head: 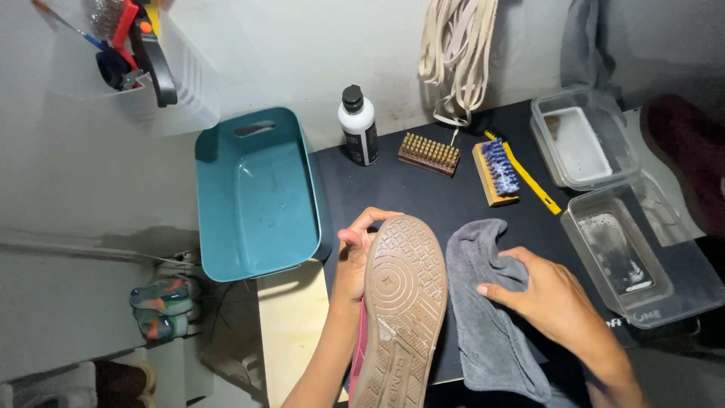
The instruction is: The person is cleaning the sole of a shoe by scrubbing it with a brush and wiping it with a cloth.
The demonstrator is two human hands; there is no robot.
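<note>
L hand (pixel 353 261) holds a shoe (pixel 399 317) sole-up over the front edge of the black desk (pixel 423 189), fingers (pixel 361 227) curled round the toe end, closed on it; pink upper just shows at the left side. R hand (pixel 555 298) lies flat on a grey cloth (pixel 483 317) just beside the shoe, fingers pressing/bunching it, not clearly gripping. Risks as I judge them: shoe is held by one end only and hangs partly past the desk, so a loose grip could let it tip or drop twd the floor. Cloth trails off the front edge too, so a tug may pull it off. Behind, a black-and-white bottle (pixel 358 127) stands upright near a teal tub (pixel 260 193), w/ a brown brush (pixel 429 154) and a blue-bristle brush (pixel 497 172) close by; a wide sweep of the sole could knock the bottle over. Clear plastic boxes (pixel 604 204) sit at right, well apart from the R hand.
</note>
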